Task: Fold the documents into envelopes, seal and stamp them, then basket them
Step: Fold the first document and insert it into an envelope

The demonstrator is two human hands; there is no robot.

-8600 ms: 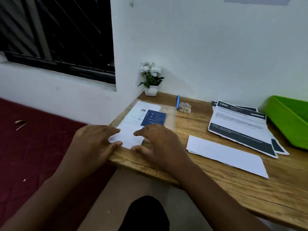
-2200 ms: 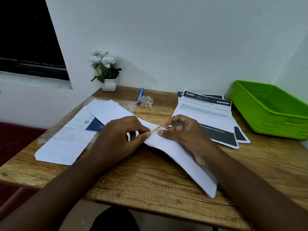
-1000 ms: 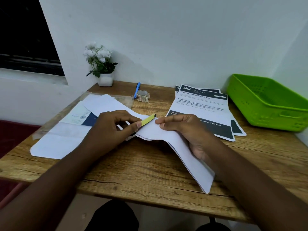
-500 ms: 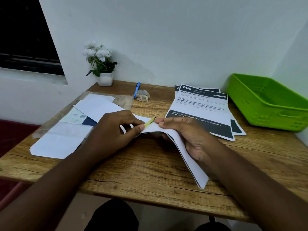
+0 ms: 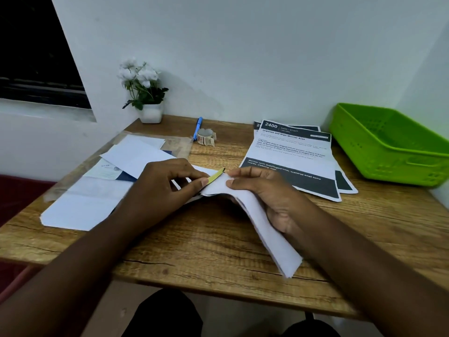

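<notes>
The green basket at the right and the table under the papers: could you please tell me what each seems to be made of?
The green basket looks like moulded plastic: uniform bright colour, slight sheen, rows of punched holes in its walls. The table shows brown wood grain with dark cracks and a matte finish; whether solid wood or a printed laminate cannot be told.

wooden table carries printed documents, green basket, flower pot, pen, stamp roll.

Two bare forearms entering from the lower corners of the frame, no sleeves, left hand and right hand without rings, watch or gloves, short plain nails, dark clothing at bottom centre
</notes>
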